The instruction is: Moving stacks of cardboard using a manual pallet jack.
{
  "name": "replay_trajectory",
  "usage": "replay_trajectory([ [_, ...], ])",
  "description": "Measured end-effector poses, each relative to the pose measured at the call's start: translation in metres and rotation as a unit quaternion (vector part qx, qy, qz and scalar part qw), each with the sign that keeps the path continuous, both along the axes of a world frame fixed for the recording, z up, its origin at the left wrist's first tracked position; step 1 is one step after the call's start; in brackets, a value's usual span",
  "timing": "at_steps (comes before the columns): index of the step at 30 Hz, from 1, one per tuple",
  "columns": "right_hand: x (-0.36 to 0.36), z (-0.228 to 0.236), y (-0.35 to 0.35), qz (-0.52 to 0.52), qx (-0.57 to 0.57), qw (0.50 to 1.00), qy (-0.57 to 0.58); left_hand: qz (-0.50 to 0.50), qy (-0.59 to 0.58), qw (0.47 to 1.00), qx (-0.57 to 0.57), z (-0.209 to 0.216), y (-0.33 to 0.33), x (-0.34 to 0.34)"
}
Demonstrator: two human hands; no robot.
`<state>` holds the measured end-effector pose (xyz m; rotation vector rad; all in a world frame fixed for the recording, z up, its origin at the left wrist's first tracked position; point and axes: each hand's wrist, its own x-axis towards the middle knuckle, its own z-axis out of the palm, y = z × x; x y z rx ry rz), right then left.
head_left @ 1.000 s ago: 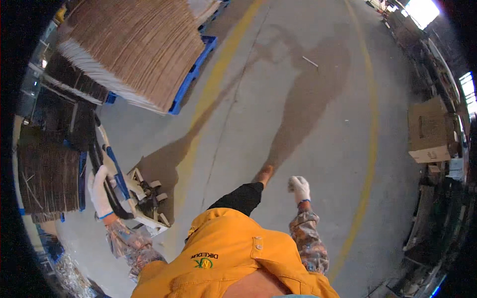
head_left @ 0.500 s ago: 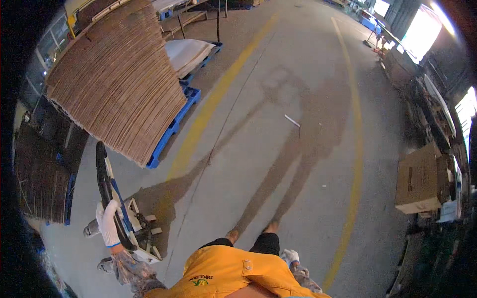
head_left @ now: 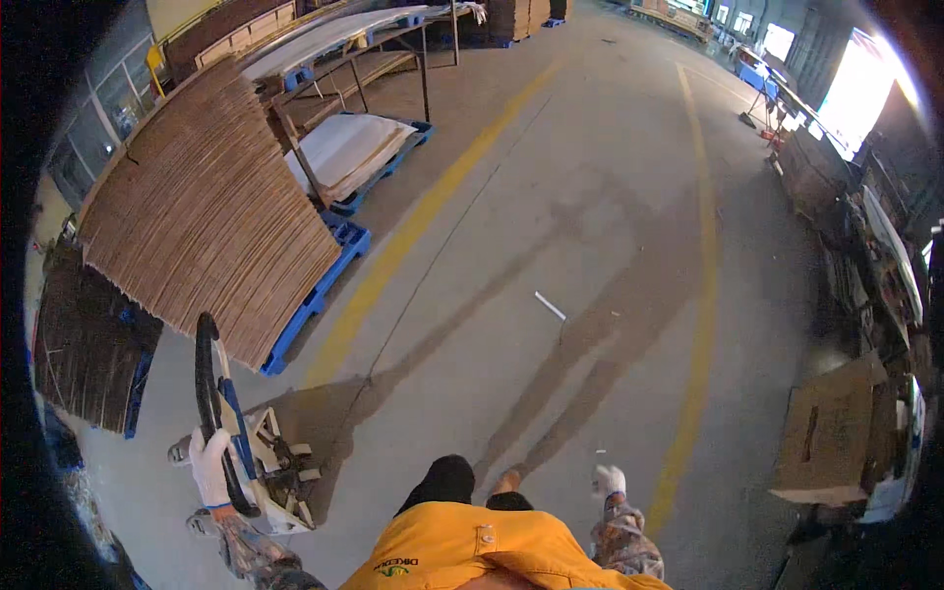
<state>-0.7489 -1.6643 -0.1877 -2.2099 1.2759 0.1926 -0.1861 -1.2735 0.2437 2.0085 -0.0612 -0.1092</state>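
Observation:
My left hand, in a white knit glove, is wrapped round the black loop handle of a pallet jack at my left side. The handle stands upright and leans slightly. Below it the jack's pale base sits low on the floor. My right hand, also gloved in white, hangs at my right side, with its fingers curled and nothing seen in them. Both forearms wear patterned sleeves.
A tall cardboard stack on a blue pallet stands ahead on the left. Behind it is a metal rack beside pale sheets. A carton sits at the right. A white strip lies between yellow floor lines.
The cardboard stack and the floor strip have come nearer as I walk forward. The pallet jack has stayed at my left side with my hand on it. My right hand has swung forward.

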Motion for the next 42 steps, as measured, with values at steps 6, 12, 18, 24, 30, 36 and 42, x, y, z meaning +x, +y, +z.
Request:
replay_trajectory([
  [6,0.130,0.094,-0.101,-0.311,0.178,0.893,-0.273,0.012,0.003,1.000,-0.018,0.001,-0.024,-0.023],
  [12,0.220,0.117,-0.183,-0.185,0.256,0.892,-0.324,0.057,0.005,0.998,-0.037,0.019,-0.120,-0.034],
  [18,0.210,0.104,-0.173,-0.123,0.294,0.938,-0.139,0.130,-0.038,0.991,0.014,0.009,-0.144,-0.032],
  [24,0.029,-0.020,-0.201,-0.077,0.212,0.973,-0.046,0.130,0.057,0.987,-0.072,0.016,-0.218,-0.057],
  [30,-0.006,-0.007,-0.285,0.131,0.136,0.978,0.092,0.146,0.022,0.989,-0.024,0.035,-0.271,-0.076],
  [36,0.047,0.035,-0.406,-0.012,0.206,0.976,-0.073,0.133,-0.013,0.964,0.228,0.011,-0.304,-0.088],
  [42,0.183,0.120,-0.502,-0.050,0.176,0.972,-0.148,0.128,-0.006,0.978,0.163,0.009,-0.377,-0.087],
])
